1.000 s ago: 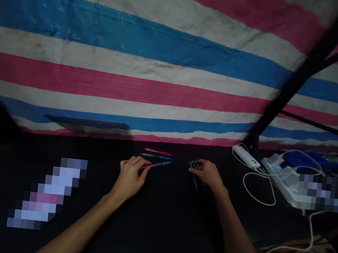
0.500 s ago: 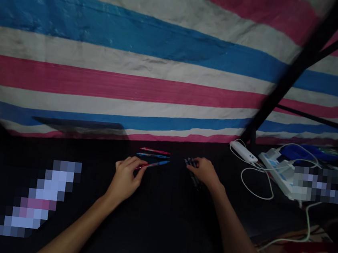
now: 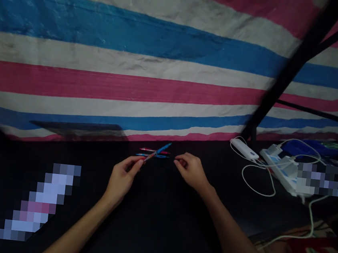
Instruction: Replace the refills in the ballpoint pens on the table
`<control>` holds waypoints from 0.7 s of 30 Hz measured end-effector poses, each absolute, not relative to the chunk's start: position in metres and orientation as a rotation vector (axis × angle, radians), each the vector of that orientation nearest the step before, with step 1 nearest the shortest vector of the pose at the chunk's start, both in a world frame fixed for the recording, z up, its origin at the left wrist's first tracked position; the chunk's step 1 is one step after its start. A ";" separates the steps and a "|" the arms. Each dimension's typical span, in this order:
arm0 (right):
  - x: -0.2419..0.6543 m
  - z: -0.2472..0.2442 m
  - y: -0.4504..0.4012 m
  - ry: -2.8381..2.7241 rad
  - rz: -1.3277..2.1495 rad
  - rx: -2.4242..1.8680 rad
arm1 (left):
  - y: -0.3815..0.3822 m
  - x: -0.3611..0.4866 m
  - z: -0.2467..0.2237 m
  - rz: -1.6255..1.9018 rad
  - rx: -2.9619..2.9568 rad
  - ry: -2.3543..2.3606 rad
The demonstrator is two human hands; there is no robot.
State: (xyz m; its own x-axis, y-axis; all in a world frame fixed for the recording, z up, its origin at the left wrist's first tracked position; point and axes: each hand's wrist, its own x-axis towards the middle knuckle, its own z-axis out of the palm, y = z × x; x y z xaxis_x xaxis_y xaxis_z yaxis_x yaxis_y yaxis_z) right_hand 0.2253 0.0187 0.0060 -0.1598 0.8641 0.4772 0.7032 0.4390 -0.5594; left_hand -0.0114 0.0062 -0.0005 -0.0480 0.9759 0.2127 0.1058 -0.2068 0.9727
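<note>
My left hand (image 3: 124,174) pinches the lower end of a pen with a blue cap end (image 3: 163,148), which tilts up to the right over the table. Behind it lie a red pen (image 3: 145,149) and a blue pen (image 3: 140,154), side by side on the black table and partly crossed by the held pen. My right hand (image 3: 191,170) is a little to the right of the pens, with thumb and fingers curled close together. Whether anything is between those fingertips is too dark to make out.
A white power bank (image 3: 243,148), a white power strip (image 3: 282,170) with plugs and looping cables, and a blue item (image 3: 299,147) are at the right. A blurred, pixelated patch lies at the left. Striped sheeting (image 3: 130,90) hangs behind the black table (image 3: 152,229).
My left hand has lifted the pen and turned its blue end upward. My right hand has moved left, and the dark pens that were under it no longer show.
</note>
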 end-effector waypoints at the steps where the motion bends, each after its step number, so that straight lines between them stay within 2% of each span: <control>1: 0.220 0.005 0.017 -1.927 0.264 -1.280 | 0.006 -0.011 0.000 1.386 1.332 1.190; 7: 0.194 0.006 0.000 -2.030 0.429 -0.974 | -0.001 -0.004 -0.002 1.244 1.220 0.998; 14: 0.183 0.009 -0.008 -1.916 0.606 -0.898 | -0.012 0.006 0.001 1.114 1.891 1.061; 17: 0.182 0.005 -0.006 -1.874 0.794 -0.913 | -0.011 0.003 0.003 1.051 2.082 1.070; 21: 0.181 -0.003 -0.003 -1.792 1.202 -0.934 | -0.004 -0.005 0.001 1.090 2.033 1.142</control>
State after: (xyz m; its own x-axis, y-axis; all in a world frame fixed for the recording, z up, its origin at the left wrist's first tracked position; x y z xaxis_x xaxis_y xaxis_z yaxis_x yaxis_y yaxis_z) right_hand 0.1815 -0.0026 -0.0025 -0.4349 0.8790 0.1958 0.1522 0.2861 -0.9460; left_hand -0.0051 -0.0039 0.0006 0.3068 0.8737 0.3775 0.4181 -0.4801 0.7712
